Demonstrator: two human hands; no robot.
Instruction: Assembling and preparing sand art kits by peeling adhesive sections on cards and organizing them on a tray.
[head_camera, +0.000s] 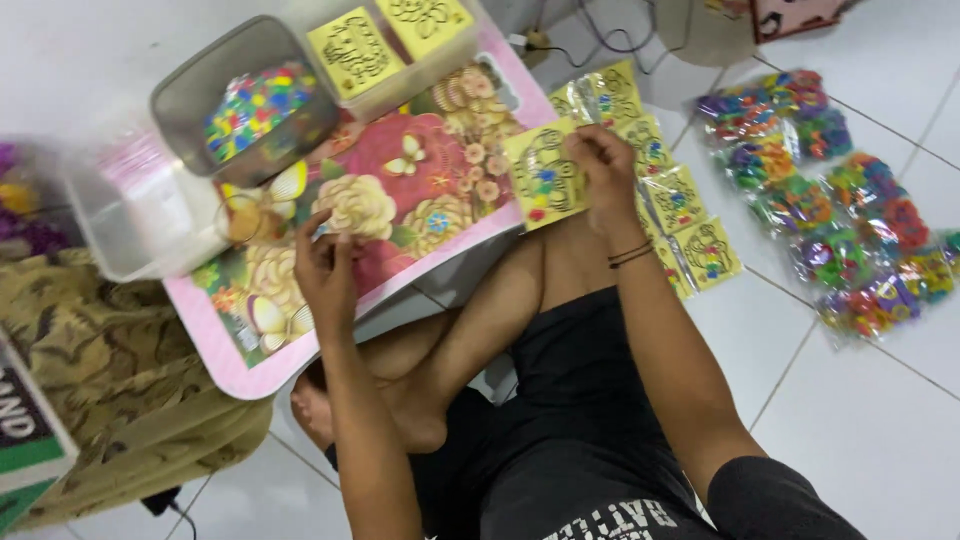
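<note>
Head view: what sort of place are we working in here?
Probably a home floor used for hand-packing: white floor tiles, a floral tray, yellow cards and bagged colourful pieces laid out, the person sitting cross-legged.

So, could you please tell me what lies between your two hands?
In the head view, between the left hand and the right hand lies the flowered tray, then the yellow card held by the right.

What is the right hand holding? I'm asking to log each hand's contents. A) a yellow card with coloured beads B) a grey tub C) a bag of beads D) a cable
A: the right hand pinches a yellow card at its upper edge, above the knee.
</note>
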